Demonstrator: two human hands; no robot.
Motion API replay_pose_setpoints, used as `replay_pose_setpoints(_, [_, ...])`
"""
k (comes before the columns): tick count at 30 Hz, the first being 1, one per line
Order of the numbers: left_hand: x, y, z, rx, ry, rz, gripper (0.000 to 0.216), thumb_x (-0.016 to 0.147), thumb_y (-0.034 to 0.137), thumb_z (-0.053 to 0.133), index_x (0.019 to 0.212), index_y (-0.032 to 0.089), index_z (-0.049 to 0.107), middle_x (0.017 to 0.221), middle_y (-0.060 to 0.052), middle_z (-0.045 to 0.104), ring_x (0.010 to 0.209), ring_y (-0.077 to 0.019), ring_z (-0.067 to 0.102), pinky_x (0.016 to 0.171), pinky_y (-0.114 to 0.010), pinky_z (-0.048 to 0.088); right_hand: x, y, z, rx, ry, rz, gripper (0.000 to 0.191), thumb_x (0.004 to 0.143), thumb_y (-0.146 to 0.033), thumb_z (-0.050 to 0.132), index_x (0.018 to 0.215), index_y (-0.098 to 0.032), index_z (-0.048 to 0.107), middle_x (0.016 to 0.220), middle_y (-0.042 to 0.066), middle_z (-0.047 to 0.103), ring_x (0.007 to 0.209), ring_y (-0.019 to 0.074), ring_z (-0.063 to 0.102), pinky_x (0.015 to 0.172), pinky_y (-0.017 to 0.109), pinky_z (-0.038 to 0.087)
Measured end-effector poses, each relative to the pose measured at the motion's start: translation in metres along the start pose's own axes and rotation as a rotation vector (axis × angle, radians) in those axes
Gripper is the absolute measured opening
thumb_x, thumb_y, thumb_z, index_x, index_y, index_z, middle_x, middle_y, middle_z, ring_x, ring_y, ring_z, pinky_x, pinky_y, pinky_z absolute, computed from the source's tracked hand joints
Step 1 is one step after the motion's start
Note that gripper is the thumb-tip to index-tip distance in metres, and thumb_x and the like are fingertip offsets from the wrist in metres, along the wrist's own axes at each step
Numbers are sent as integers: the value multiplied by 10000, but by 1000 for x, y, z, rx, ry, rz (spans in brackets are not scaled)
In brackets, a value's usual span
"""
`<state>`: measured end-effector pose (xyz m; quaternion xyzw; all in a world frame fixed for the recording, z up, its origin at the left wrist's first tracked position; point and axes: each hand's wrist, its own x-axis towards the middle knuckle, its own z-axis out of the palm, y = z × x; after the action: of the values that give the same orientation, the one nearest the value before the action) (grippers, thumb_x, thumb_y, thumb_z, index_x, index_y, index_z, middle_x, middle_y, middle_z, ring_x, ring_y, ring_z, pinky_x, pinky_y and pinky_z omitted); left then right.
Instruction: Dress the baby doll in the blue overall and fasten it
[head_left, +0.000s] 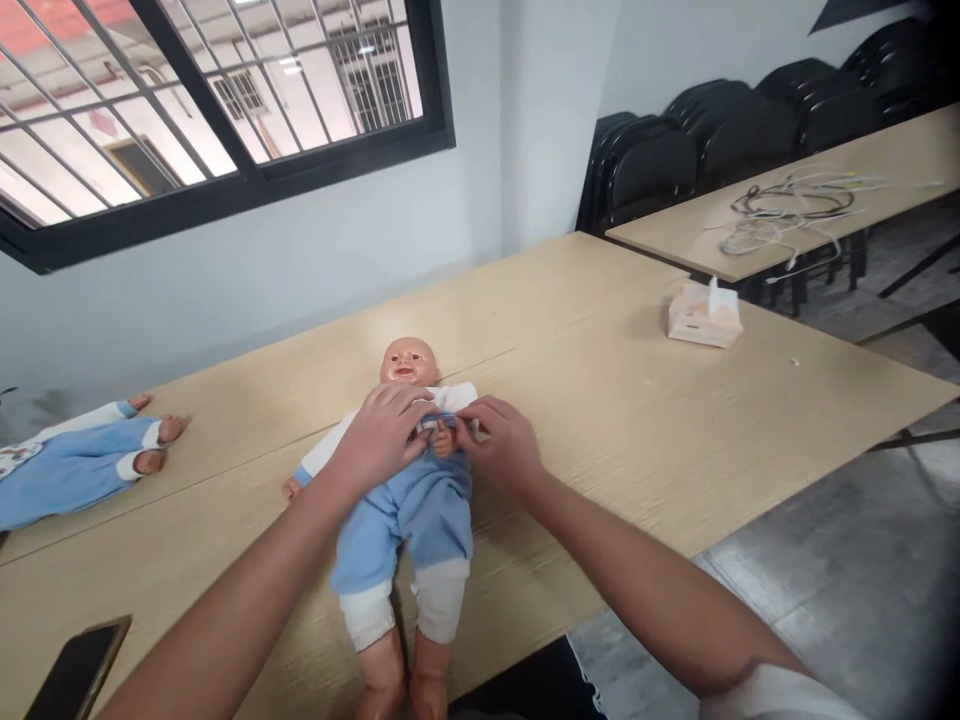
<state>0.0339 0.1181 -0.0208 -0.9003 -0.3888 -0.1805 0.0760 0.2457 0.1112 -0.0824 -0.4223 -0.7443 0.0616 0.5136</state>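
A baby doll [409, 362] lies face up on the wooden table, its feet toward me. It wears blue trousers [435, 505] with white cuffs and a white top with blue sleeve ends. My left hand [386, 430] rests over the doll's chest, fingers bent at the blue sleeve cuff [442, 418]. On the other side, my right hand [499, 440] pinches the same cuff between thumb and finger. One doll hand [445, 440] pokes out just below the cuff, between my two hands. The doll's other arm lies stretched out to the left.
Another doll in blue trousers [71, 470] lies at the left. A phone [79, 670] sits at the near left corner. To the right stands a tissue pack [705, 315]. Coiled cables [795, 205] lie on a second table, with stacked black chairs [649, 165] behind it.
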Motion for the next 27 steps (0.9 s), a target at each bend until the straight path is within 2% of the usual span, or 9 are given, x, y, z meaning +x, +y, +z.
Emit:
replay_pose_setpoints(4, [7,-1,9,108,100,38,115,943,217,620,1042,224,676,1148,-59,745,1104,-262,653,1088,-491,421,-1,1,-3,26,-10,-9,88,964,-221,616,898,-214,674,850,38,701,789,176,646,706,299,506])
replay_pose_setpoints(7, [9,-2,10,88,160,49,105,939,213,615,1016,233,682,1079,-36,766,1052,-242,676,1063,-467,439,-5,1,-8,-2,-50,-173,92,974,-285,621,1002,-210,667,944,71,698,875,206,643,743,322,520])
replay_pose_setpoints(9, [8,-3,10,65,159,43,112,929,209,616,1015,229,684,1059,-38,769,1043,-243,681,1018,-450,462,-7,0,-11,-52,-119,-323,247,958,-396,660,1116,-206,656,1021,97,693,903,232,631,760,353,526])
replay_pose_setpoints(11, [7,-2,9,39,154,25,115,919,202,616,1008,225,685,1063,-44,770,1042,-242,684,985,-436,474,-8,1,-12,-72,-182,-406,402,937,-514,674,1187,-203,633,1058,115,681,901,246,620,777,381,531])
replay_pose_setpoints(16, [5,0,10,-29,124,-70,103,910,217,622,986,225,691,1070,-48,767,1041,-243,679,960,-424,471,-3,14,-11,84,-217,-367,656,894,-649,660,1316,-155,564,1150,165,622,1049,290,598,900,432,536])
replay_pose_setpoints(19, [9,2,12,-42,85,-172,99,918,233,618,971,232,702,1036,-53,763,1026,-262,669,937,-434,461,-2,19,-12,-8,-278,-397,569,918,-572,662,1347,-205,593,1140,147,621,1028,296,590,914,459,509])
replay_pose_setpoints(21, [13,3,13,-52,63,-223,105,916,238,624,975,231,710,1034,-58,758,1035,-274,660,925,-440,456,-2,20,-11,63,-318,-337,509,942,-542,628,1343,-229,605,1124,128,625,1000,279,589,906,447,502])
replay_pose_setpoints(24, [18,4,17,-66,51,-229,112,923,244,625,973,233,725,1043,-61,750,1042,-275,649,919,-439,452,0,17,-5,295,-257,-34,461,973,-495,565,1323,-197,594,1038,94,631,858,219,582,807,383,503])
replay_pose_setpoints(27, [18,3,19,-52,95,-188,137,946,252,612,986,242,743,1073,-60,742,1049,-262,640,918,-426,450,8,14,2,388,-245,272,271,940,-424,595,1026,-182,681,883,47,629,759,182,545,729,332,455])
